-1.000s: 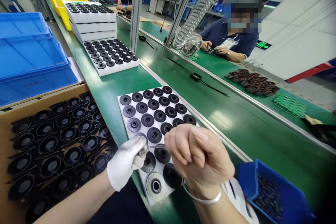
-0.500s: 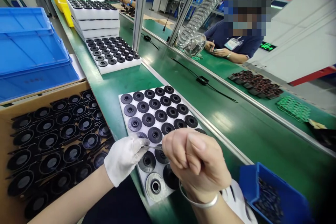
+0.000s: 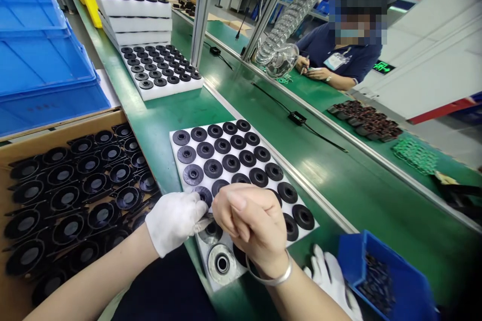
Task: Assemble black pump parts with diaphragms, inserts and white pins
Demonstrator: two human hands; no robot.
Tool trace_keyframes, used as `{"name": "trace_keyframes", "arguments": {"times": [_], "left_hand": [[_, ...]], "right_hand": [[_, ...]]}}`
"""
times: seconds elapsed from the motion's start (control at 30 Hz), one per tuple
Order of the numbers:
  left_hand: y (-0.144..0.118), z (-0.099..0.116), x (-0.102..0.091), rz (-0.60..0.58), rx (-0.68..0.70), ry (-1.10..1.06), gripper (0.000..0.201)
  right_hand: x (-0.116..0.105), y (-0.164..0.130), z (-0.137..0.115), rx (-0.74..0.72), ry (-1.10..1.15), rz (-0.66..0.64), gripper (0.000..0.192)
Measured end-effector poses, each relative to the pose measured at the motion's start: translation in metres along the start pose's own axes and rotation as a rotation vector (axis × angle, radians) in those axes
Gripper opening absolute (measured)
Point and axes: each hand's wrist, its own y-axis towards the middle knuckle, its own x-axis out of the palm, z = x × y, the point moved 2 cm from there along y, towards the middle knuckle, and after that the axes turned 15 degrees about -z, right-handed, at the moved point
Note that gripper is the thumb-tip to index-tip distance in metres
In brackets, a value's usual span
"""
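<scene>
The round black plastic part [image 3: 209,230] sits in the near rows of the white foam tray [image 3: 176,136], on the green belt straight in front of you. Your gloved left hand [image 3: 173,220] pinches its rim with closed fingertips. Your bare right hand [image 3: 250,220] is curled into a tight fist just beside it; what it grips is hidden. Matching ribbed discs fill the tray; a cardboard box [image 3: 56,128] of black fan frames lies left.

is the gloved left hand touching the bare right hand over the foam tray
Touching. In the head view the gloved left hand presses its fingertips against the bare right hand, with no gap showing, above the white foam tray.
</scene>
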Motion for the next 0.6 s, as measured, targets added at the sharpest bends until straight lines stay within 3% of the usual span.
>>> {"name": "trace_keyframes", "arguments": {"times": [0.17, 0.33, 0.6], "left_hand": [[0.002, -0.005, -0.003, -0.069, -0.022, -0.179, 0.019], [0.006, -0.009, -0.008, 0.011, -0.028, -0.311, 0.014], [0.012, -0.018, -0.009, 0.041, -0.067, -0.442, 0.022]], "right_hand": [[-0.001, 0.009, 0.0, 0.037, -0.052, -0.028, 0.057], [0.0, 0.022, 0.004, 0.083, -0.133, -0.063, 0.057], [-0.015, 0.023, 0.04, 0.066, -0.267, -0.042, 0.057]]}}
